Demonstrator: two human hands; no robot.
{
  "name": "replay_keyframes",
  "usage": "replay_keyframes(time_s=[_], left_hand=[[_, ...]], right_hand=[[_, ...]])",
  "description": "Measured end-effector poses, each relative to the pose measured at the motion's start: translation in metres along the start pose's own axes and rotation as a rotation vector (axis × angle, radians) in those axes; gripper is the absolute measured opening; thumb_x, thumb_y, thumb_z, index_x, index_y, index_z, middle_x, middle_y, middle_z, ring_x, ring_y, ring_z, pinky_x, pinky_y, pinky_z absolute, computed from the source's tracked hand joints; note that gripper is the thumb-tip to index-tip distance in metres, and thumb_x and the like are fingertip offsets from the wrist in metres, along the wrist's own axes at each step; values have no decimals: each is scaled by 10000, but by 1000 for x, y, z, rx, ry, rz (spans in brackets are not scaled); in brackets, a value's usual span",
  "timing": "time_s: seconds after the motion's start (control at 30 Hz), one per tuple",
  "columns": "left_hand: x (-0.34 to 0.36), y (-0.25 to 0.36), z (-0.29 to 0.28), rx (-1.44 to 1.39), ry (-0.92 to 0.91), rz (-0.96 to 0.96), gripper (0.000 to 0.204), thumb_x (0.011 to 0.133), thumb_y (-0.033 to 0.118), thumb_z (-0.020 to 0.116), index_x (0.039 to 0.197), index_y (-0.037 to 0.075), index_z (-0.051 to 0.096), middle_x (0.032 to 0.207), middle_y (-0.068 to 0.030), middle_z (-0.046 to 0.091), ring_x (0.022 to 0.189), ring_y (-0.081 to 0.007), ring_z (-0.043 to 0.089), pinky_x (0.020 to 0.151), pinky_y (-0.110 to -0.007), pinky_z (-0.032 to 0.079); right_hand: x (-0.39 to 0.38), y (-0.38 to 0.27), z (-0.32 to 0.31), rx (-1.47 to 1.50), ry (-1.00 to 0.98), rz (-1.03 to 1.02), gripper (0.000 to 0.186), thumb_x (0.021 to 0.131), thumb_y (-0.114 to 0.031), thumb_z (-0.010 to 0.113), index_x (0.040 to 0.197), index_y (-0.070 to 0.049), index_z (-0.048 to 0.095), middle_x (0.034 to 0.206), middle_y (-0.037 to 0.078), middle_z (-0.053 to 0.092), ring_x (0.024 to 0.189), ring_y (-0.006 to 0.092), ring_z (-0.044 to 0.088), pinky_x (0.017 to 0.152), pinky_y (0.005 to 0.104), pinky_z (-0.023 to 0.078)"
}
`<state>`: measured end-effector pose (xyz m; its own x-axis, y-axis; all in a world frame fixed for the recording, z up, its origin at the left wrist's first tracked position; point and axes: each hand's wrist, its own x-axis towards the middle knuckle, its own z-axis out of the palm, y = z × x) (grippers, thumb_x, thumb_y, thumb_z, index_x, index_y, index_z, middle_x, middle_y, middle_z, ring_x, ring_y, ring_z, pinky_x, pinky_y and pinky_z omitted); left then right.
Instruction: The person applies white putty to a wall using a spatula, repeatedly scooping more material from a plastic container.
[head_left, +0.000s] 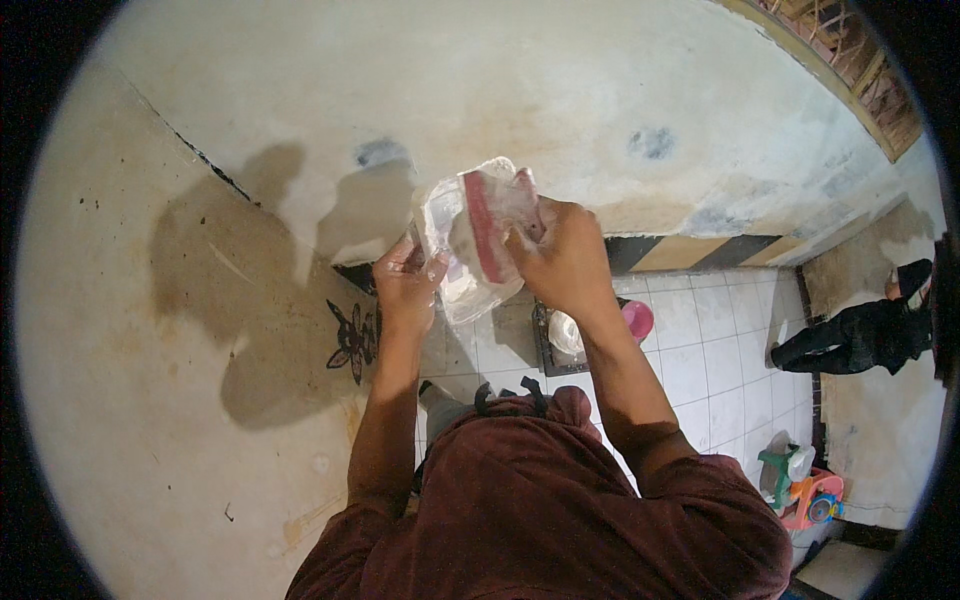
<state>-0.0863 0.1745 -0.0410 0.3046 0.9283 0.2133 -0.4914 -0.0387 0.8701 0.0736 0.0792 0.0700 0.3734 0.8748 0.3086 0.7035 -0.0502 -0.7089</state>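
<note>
**Bag position relative to both hands**

The clear crumpled plastic bag with a red strip (470, 235) is held up in front of the chest, between the hands, its long axis roughly upright. The right hand (562, 255) clamps its upper right edge; the left hand (405, 285) pinches its lower left corner. Both touch it equally. Below lie a white tiled floor (700, 360) and a pink round cup (637, 320).
</note>
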Motion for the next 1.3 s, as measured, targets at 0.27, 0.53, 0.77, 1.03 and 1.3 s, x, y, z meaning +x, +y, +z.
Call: replay_keyframes(time_s=[0.27,0.53,0.77,1.03,1.3], left_hand=[[-1,10,0,74,-19,42,420,782,-68,651,1193,-51,569,1099,-56,631,953,-113,594,850,-248,459],[-3,8,1,136,-42,147,386,790,-53,656,1168,-50,580,1068,-56,640,951,-119,598,851,-261,470],[-6,10,2,108,1,74,366,788,-43,674,1145,-37,594,1049,-49,644,928,-107,596,832,-247,476],[-4,0,0,5,38,18,359,780,-52,674,1131,-40,598,1019,-46,646,900,-96,601,803,-242,480],[-2,-11,-9,-70,9,-12,340,797,-40,645,1133,-31,597,1043,-58,642,890,-117,600,815,-248,472]], right_hand=[[3,16,2,277,23,37,214,735,-175,652,718,36,618,653,247,597,616,407,604,603,431,476],[6,23,3,377,-14,154,209,740,-156,657,739,50,623,631,215,608,553,309,601,584,399,470],[9,24,10,483,-25,115,175,750,-125,649,782,47,642,617,152,620,558,183,581,575,352,464],[9,18,10,585,-52,189,192,747,-135,652,786,54,643,624,163,618,554,200,578,574,357,461],[3,-1,10,259,-84,19,177,771,-125,651,766,51,632,603,78,596,553,115,508,527,320,425]])
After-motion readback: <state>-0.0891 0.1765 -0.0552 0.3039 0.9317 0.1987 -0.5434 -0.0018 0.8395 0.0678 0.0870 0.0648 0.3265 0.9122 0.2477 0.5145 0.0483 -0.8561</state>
